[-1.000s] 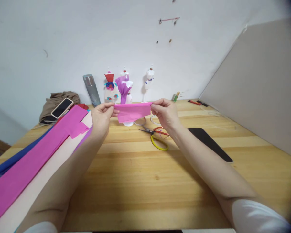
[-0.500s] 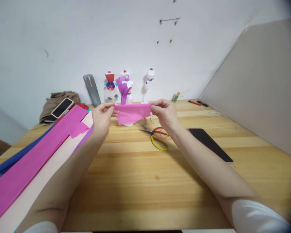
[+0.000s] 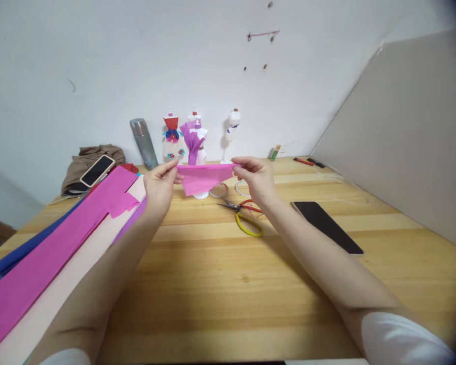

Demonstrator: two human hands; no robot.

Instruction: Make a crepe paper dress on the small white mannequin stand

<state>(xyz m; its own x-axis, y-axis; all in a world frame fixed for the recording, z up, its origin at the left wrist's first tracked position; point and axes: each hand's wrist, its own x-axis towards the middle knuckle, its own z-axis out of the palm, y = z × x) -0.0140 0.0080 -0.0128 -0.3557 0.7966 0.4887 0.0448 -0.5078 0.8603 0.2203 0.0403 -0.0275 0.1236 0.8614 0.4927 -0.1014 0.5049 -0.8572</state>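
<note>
A small piece of pink crepe paper (image 3: 207,178) is stretched between my two hands above the table, its top edge level and its lower part hanging. My left hand (image 3: 161,185) pinches the left corner between thumb and fingers. The right corner is pinched by my right hand (image 3: 256,177). Directly behind the paper stands a small white dress form (image 3: 200,136) with a purple crepe ruffle (image 3: 192,143) on it; the paper hides its lower part. Scissors (image 3: 248,220) with one yellow and one red handle lie open below my right hand.
Left lie long sheets of pink (image 3: 61,248), cream and blue paper, a phone (image 3: 97,170) and brown cloth (image 3: 95,152). A grey bottle (image 3: 143,143) and other dress forms (image 3: 233,126) stand by the wall. A black tablet-like slab (image 3: 327,227) lies right, with tape rolls (image 3: 242,188) behind the scissors.
The right fingers have shifted slightly along the paper's top edge, and its right end now tapers up to a corner. Both hands still hold it; the view has moved a little.
</note>
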